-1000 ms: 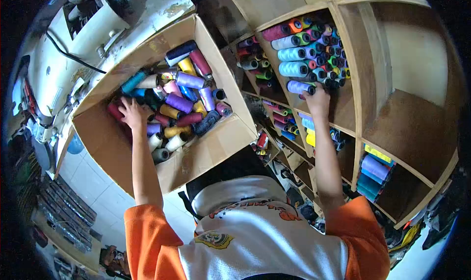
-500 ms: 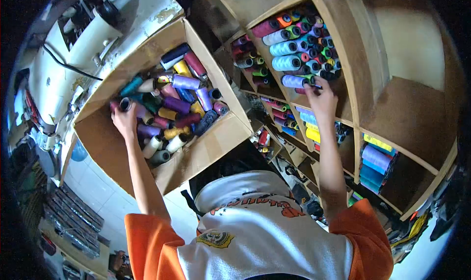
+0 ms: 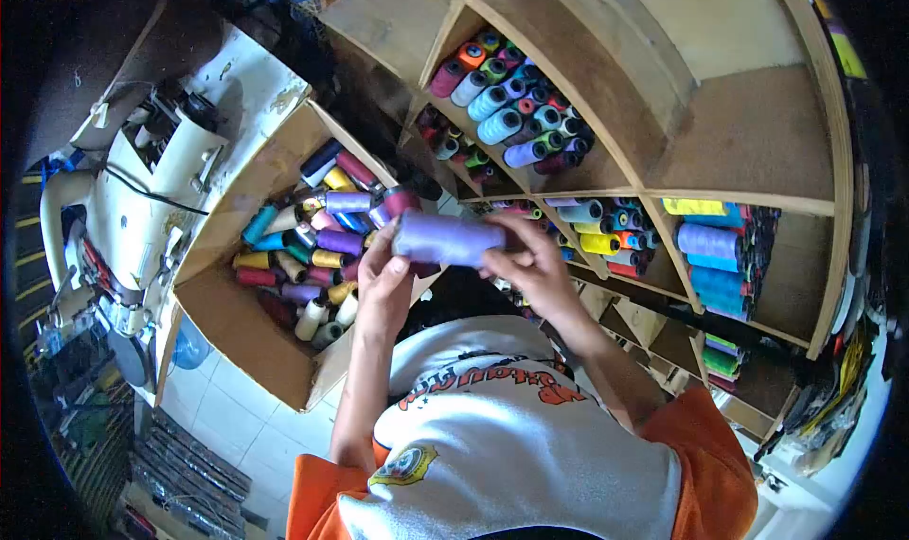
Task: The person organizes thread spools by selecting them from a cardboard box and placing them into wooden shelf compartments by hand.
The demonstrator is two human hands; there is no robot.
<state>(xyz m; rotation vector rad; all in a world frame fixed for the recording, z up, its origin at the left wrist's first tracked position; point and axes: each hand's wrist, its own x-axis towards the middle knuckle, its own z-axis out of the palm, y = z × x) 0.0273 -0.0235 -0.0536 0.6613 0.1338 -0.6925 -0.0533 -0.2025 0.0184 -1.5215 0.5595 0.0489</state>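
Observation:
A lavender thread spool [image 3: 450, 239] lies sideways in front of my chest. My right hand [image 3: 535, 265] grips its right end, while the fingers of my left hand [image 3: 383, 280] are at its left end. Behind it, a maroon spool [image 3: 401, 201] is held in my left hand, its middle hidden by the lavender one. Left of my hands, the cardboard box [image 3: 241, 336] holds many loose spools, among them a purple one [image 3: 339, 242] and a teal one [image 3: 258, 225].
Wooden shelving [image 3: 620, 157] stands at the right, with stacked spools [image 3: 499, 125] in one compartment and yellow, blue and lavender spools [image 3: 710, 242] in another. A white sewing machine [image 3: 142, 199] is beyond the box at the left. Tiled floor [image 3: 227, 398] shows below.
Both hands have come together in front of my chest. My right hand has brought the lavender spool from the shelf; my left has lifted a maroon spool out of the box. The view has shifted.

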